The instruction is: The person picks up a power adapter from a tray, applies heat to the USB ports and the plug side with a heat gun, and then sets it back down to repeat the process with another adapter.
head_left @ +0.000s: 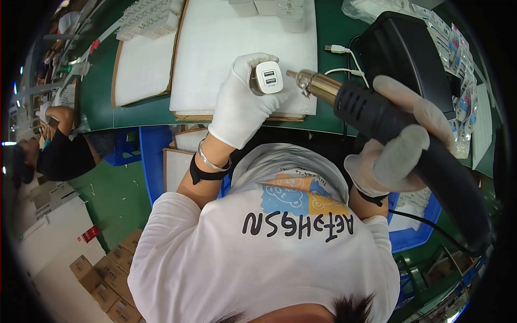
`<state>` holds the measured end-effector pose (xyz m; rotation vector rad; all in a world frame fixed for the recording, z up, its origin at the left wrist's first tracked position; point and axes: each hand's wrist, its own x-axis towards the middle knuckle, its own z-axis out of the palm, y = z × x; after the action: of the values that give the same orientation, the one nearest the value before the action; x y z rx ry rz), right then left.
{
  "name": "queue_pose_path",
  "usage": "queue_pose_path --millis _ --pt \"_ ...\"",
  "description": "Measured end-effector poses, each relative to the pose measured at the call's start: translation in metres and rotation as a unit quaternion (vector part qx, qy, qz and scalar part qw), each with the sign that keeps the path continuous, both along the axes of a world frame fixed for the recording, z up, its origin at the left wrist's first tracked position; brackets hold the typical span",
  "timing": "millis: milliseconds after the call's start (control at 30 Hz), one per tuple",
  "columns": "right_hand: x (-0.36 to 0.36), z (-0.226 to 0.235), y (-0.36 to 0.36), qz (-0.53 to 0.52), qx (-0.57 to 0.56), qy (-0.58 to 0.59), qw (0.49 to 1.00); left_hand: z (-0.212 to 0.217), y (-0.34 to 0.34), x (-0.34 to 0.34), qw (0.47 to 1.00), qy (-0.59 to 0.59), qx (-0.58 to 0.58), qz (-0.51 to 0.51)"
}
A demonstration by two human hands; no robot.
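My left hand [240, 102], in a white glove, is closed round a white two-port USB charger [270, 71]. The charger's end with the two slots faces up toward me. In my right hand [401, 156], also gloved, is a black hot-air gun [363, 110], its fingers wrapped round the body. The gun's narrow metal nozzle [301, 78] points left at the charger, a small gap away from it. A greyish, worn patch shows on the right glove. The charger's lower body is hidden in my left palm.
White foam sheets [207, 59] lie on the green table [97, 110], with clear plastic cases [291, 19] at the back. A white USB cable [353, 56] lies beside a black box [401, 51]. Bagged items [460, 70] stand far right. Another person [62, 142] sits at the left.
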<state>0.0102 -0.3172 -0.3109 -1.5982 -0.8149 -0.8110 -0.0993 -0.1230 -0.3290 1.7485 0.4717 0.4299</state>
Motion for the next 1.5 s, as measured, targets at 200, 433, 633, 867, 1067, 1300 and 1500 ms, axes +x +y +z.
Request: queue_pose_path --millis 200,433,633,867,1067,1300,1500 --pt "-0.001 0.002 0.001 0.007 0.006 -0.014 1.0 -0.002 0.001 0.001 0.999 -0.008 0.049 -0.002" --pt "0.004 0.003 0.001 0.01 0.012 -0.033 0.999 0.001 -0.001 0.002 1.0 0.013 0.018 0.005" --pt "0.008 0.003 0.005 0.017 0.016 -0.049 0.999 0.001 -0.002 0.003 0.999 0.008 0.033 0.005" --pt "0.002 0.006 0.004 0.029 0.023 -0.069 0.997 -0.004 -0.002 0.002 0.997 0.0 0.082 0.004" --pt "0.007 0.006 0.006 0.035 0.029 -0.089 0.995 -0.001 -0.001 0.005 0.997 0.005 0.082 0.005" --pt "0.02 0.009 0.0 0.032 0.065 -0.149 0.986 0.012 0.008 0.004 0.98 0.027 0.197 -0.027" --pt "0.005 0.024 -0.011 0.036 0.164 0.073 0.983 0.028 0.016 0.003 0.989 0.055 0.134 -0.015"
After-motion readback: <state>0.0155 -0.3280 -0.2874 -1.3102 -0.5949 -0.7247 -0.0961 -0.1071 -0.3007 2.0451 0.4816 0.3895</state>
